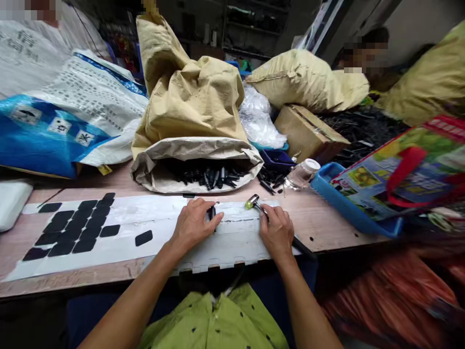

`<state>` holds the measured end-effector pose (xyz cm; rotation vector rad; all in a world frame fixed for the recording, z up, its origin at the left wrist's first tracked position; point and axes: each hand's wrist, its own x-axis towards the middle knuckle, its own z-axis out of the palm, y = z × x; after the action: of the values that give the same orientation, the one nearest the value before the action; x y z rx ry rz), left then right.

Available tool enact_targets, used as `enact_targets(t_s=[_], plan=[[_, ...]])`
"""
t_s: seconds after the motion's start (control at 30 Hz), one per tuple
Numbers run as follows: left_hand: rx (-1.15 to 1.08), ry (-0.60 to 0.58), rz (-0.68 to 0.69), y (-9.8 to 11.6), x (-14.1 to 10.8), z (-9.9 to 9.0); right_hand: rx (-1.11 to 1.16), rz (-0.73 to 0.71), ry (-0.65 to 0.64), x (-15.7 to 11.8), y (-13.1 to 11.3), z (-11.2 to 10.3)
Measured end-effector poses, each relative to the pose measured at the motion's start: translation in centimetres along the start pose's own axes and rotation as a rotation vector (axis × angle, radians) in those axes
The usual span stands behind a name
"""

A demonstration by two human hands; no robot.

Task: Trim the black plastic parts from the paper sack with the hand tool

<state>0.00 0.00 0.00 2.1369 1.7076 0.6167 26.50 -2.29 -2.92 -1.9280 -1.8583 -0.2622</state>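
Observation:
My left hand point(194, 220) is closed on a small black plastic part point(211, 212), held between thumb and fingers over the white board point(221, 247). In my right hand point(276, 230) is a small hammer point(252, 201); its head has a yellowish transparent face pointing left, and its black handle runs back under the palm. Just beyond both hands, an open woven sack point(198, 109) lies with its mouth toward me. Many black tapered parts point(214, 178) lie inside that mouth, and more of them are scattered on the table to its right.
Flat black rounded squares point(74, 228) lie on white paper at left. A clear jar point(303, 173) stands near a blue tray point(337, 198) holding a colourful bag point(407, 167). Behind are a cardboard box point(307, 131) and a blue-white sack point(69, 116). Another person sits at far right.

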Motion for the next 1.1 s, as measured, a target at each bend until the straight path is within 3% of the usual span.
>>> enact_targets(t_s=[0.13, 0.27, 0.43, 0.53, 0.6, 0.73, 0.93, 1.1], plan=[[-0.020, -0.037, 0.018, 0.5, -0.4, 1.4, 0.007, -0.010, 0.002, 0.0, -0.2, -0.1], [-0.234, -0.140, 0.169, 0.5, -1.3, 1.7, 0.001, 0.024, -0.002, 0.1, -0.1, 0.1], [-0.319, -0.052, 0.130, -0.5, -2.5, 1.7, 0.006, 0.022, -0.053, 0.3, -0.2, -0.6], [-0.318, -0.032, 0.133, -0.9, -2.7, 1.8, 0.139, 0.025, -0.007, -0.1, -1.3, -2.3], [-0.326, -0.028, 0.129, -0.9, -2.7, 1.8, 0.355, 0.004, 0.007, -0.7, -2.6, -3.7], [-0.341, -0.017, 0.126, -0.7, -2.6, 1.7, 0.700, -0.079, -0.138, -2.2, -5.4, -5.6], [-0.378, -0.032, 0.149, -1.0, -2.6, 1.5, 0.756, -0.131, -0.219, -3.9, -7.0, -5.2], [-0.386, -0.084, 0.154, -1.3, -2.5, 1.3, 0.735, -0.181, -0.196, -4.5, -7.2, -5.7]])
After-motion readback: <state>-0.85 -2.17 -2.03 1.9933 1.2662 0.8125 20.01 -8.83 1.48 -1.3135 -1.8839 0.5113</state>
